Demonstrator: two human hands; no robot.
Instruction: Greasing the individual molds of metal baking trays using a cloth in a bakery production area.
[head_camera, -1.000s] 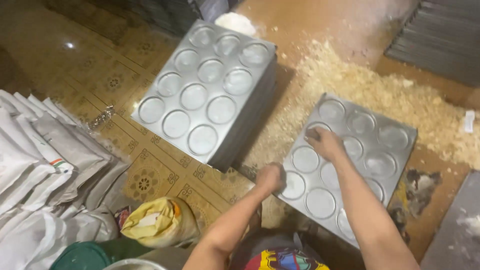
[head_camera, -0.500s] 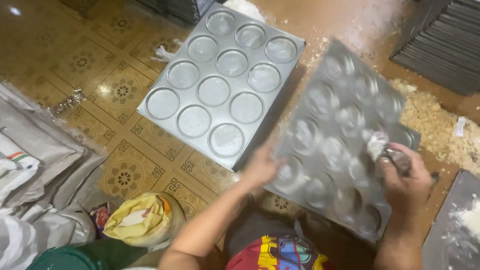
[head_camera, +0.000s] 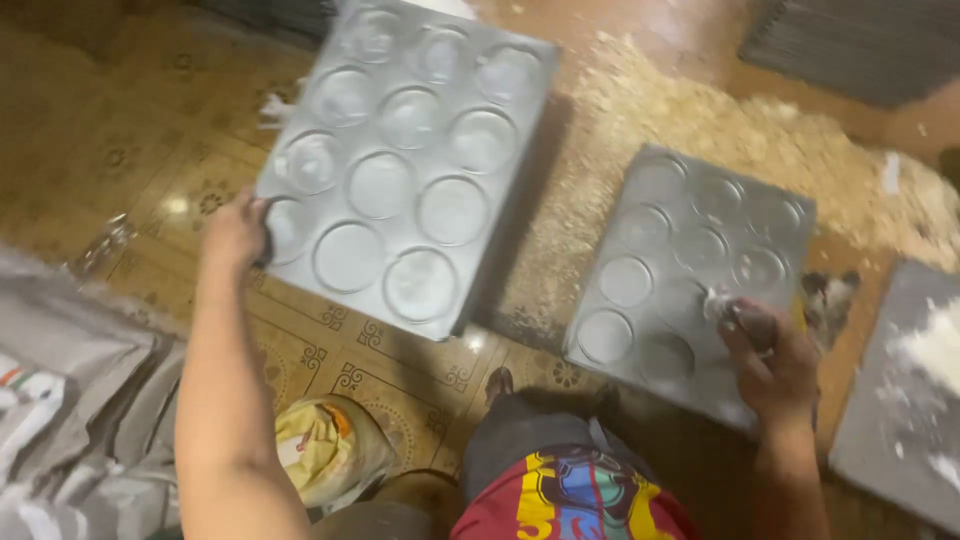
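Below, left hand (head_camera: 235, 232) gripping left tray (head_camera: 400, 160); right hand (head_camera: 770, 360) on right tray (head_camera: 690, 270)

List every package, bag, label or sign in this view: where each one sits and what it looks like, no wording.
Yellow bag: on the patterned floor by the left forearm, crumpled plastic, yellow with orange and white print.
Grey sacks: heaped at the left edge, flat and overlapping, pale grey, one with a small orange-and-green mark.
No signs or screens show.
The left hand grips the upper metal tray.
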